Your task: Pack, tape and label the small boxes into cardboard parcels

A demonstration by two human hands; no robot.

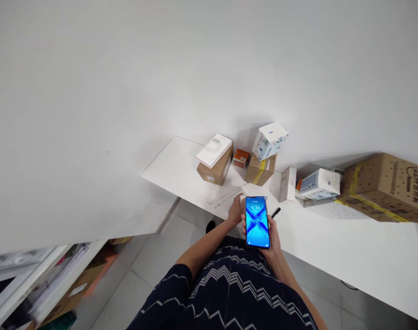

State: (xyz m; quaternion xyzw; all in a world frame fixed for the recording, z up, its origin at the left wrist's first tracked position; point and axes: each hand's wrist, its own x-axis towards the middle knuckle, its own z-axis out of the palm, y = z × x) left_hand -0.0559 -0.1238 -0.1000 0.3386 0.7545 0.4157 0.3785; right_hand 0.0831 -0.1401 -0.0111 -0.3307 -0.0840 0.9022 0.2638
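My right hand (274, 236) is wrapped around a smartphone (257, 222), with its thumb along the right edge and its fingertips showing at the left edge. The phone's lit screen faces up and shows a blue lock screen reading 4:34. Just left of the phone, my left hand (235, 211) is closed, its fingers curled near the phone's upper left corner. A small pale bit shows at those fingertips, but what they hold is too small to make out. To the right of the phone, a black pen-like object (276, 212) lies on the white table (315, 238).
A white box (214, 150) rests on a cardboard box (210, 175). Beside them stand a small orange box (241, 158) and a patterned tissue-style box (268, 141) on a taped carton (261, 170). Further right are an upright white box (287, 184) and a large carton (383, 188).
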